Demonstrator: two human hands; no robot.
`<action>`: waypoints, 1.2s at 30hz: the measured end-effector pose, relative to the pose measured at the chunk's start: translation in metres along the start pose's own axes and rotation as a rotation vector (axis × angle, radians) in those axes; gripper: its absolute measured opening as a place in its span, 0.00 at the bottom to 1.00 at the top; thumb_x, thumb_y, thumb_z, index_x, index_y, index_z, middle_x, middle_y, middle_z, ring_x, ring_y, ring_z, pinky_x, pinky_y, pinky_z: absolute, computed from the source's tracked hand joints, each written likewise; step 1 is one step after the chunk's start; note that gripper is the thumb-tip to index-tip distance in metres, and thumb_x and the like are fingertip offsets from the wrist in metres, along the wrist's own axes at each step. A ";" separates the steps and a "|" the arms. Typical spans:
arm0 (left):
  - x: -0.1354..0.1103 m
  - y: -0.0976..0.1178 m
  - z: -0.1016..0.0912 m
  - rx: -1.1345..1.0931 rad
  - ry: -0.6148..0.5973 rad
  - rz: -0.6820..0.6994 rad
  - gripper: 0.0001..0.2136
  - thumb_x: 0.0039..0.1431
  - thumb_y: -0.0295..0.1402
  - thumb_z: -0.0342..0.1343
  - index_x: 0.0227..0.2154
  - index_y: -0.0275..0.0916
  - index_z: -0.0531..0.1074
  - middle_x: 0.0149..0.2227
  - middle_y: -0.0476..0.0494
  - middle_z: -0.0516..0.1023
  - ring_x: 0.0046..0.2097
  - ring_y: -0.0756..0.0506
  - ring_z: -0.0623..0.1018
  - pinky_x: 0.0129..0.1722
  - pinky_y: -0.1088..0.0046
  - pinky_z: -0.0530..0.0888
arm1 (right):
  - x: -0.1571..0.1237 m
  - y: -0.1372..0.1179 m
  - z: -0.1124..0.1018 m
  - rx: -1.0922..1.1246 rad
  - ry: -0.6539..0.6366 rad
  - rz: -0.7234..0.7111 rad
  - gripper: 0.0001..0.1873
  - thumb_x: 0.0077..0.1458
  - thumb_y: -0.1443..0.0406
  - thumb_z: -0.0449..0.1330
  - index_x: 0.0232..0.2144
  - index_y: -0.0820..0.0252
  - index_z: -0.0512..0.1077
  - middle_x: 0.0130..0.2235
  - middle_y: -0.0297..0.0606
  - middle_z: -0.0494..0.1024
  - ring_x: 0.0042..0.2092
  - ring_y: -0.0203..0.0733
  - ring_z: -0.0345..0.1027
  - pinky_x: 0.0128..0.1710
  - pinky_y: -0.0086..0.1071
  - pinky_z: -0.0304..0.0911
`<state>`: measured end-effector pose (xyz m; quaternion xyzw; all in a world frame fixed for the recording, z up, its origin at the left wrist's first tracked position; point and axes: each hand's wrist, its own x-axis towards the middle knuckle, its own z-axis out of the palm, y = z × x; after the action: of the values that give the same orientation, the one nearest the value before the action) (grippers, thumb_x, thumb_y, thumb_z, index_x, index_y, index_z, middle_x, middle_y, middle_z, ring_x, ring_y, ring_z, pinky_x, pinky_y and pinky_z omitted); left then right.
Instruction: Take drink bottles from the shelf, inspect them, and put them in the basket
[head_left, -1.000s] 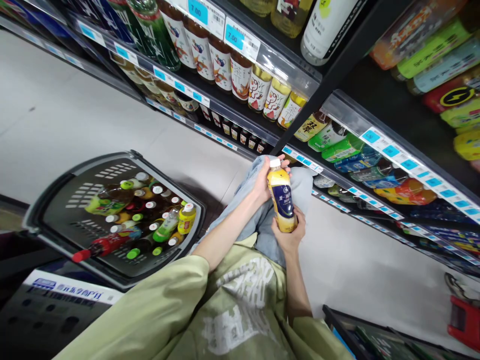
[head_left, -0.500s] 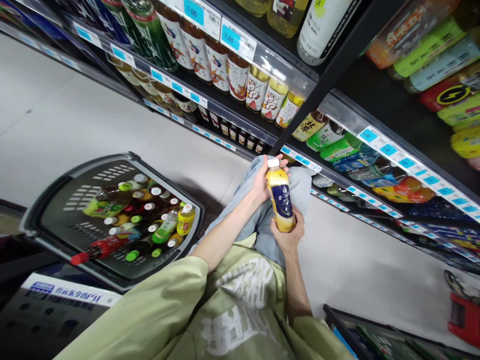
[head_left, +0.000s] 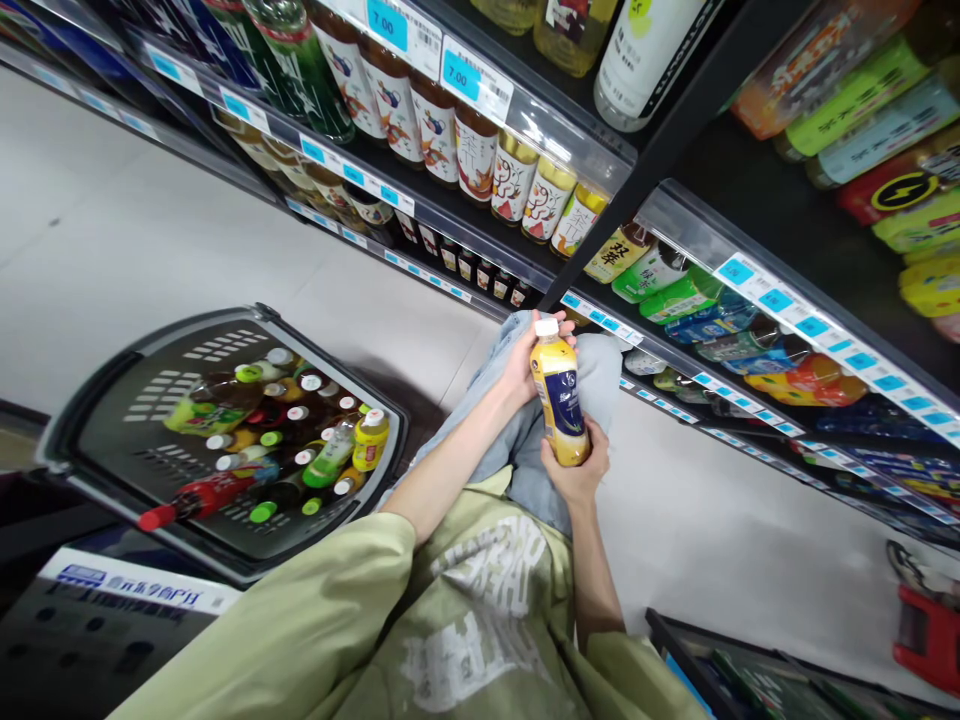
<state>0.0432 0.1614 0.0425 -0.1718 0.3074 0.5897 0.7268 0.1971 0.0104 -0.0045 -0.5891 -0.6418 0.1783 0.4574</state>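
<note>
A drink bottle (head_left: 556,395) with yellow contents, a white cap and a dark blue label is held over my lap, its cap pointing away from me. My left hand (head_left: 520,368) cradles its upper part from the left, with the fingertips showing behind the neck. Around the bottle's base, my right hand (head_left: 579,466) grips with thumb and fingers. Both hands rest above my jeans (head_left: 487,440), and the label faces up toward me.
To my left stands a dark shopping basket (head_left: 142,420) with several drink bottles in it; a red-capped bottle (head_left: 202,498) leans over its edge. Shelves (head_left: 652,190) of bottled drinks run ahead and right. A red object (head_left: 926,635) sits on the floor at far right.
The bottle has turned very slightly in my hands, and its label print has shifted a little. Both hands keep their hold in nearly the same place.
</note>
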 end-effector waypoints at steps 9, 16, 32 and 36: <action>-0.001 0.000 0.001 -0.014 -0.052 -0.030 0.16 0.79 0.43 0.55 0.53 0.37 0.82 0.31 0.46 0.85 0.28 0.48 0.83 0.39 0.71 0.84 | -0.003 0.004 -0.008 0.069 -0.073 0.147 0.37 0.50 0.50 0.75 0.57 0.57 0.73 0.50 0.47 0.85 0.47 0.55 0.85 0.47 0.47 0.83; -0.003 -0.002 0.001 0.039 -0.122 -0.059 0.22 0.82 0.45 0.48 0.60 0.35 0.78 0.35 0.41 0.87 0.32 0.45 0.85 0.42 0.67 0.86 | 0.003 -0.001 -0.022 0.455 -0.342 0.423 0.39 0.58 0.46 0.69 0.64 0.57 0.66 0.42 0.41 0.84 0.36 0.50 0.82 0.36 0.41 0.79; -0.002 -0.005 -0.008 0.272 -0.270 0.004 0.27 0.70 0.46 0.65 0.66 0.40 0.75 0.35 0.44 0.86 0.42 0.39 0.88 0.44 0.62 0.87 | 0.006 0.006 -0.014 0.471 -0.459 0.417 0.42 0.61 0.40 0.65 0.67 0.57 0.65 0.53 0.48 0.82 0.50 0.57 0.82 0.48 0.48 0.80; -0.001 -0.009 -0.006 0.291 -0.282 0.066 0.24 0.65 0.45 0.69 0.59 0.40 0.77 0.31 0.47 0.82 0.39 0.40 0.87 0.40 0.63 0.86 | 0.012 0.005 -0.015 0.426 -0.410 0.347 0.42 0.60 0.43 0.68 0.67 0.56 0.66 0.62 0.52 0.78 0.61 0.59 0.78 0.61 0.52 0.77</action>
<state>0.0503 0.1547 0.0375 0.0295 0.2898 0.5808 0.7602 0.2133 0.0179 0.0035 -0.5325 -0.5591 0.4983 0.3944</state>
